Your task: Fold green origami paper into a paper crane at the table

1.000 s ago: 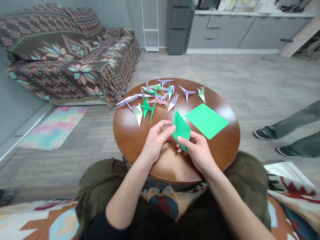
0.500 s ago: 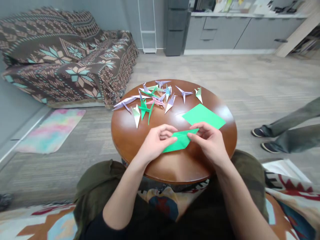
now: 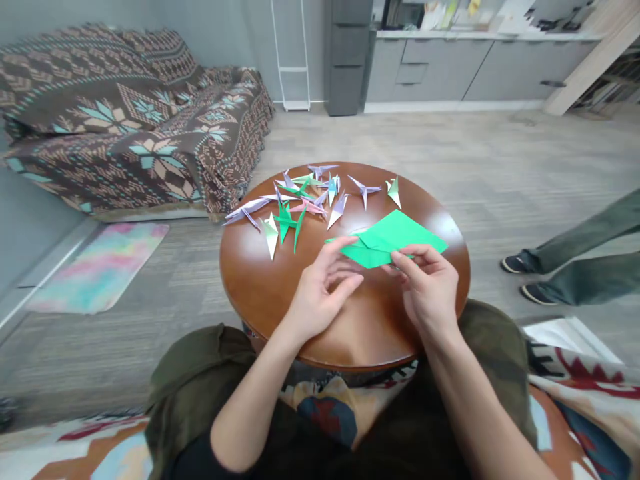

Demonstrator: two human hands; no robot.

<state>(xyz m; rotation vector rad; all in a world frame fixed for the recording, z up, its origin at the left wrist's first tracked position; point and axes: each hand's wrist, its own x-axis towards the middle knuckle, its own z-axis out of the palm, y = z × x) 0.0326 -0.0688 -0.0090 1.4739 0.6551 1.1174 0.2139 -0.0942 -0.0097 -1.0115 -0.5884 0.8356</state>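
Note:
A folded piece of green origami paper (image 3: 369,256) is pinched at its right end between the thumb and fingers of my right hand (image 3: 425,283). My left hand (image 3: 325,290) is at the paper's left end, its thumb apart from the fingers and its fingertips by the paper's edge; whether they touch it is hard to see. Behind the folded piece, a flat green paper sheet (image 3: 405,229) lies on the round brown table (image 3: 265,287), partly covered from my view.
Several folded paper cranes (image 3: 285,220) in purple, green, pink and white lie across the table's far left part. A purple crane (image 3: 365,191) and a pale green crane (image 3: 393,191) sit farther right. Another person's legs (image 3: 585,253) stand to the right. A patterned sofa (image 3: 150,147) is at the left.
The folded green paper was upright, then turned sideways between both hands, and is now farther out over the flat sheet. My left thumb has come off it; my right hand keeps its pinch.

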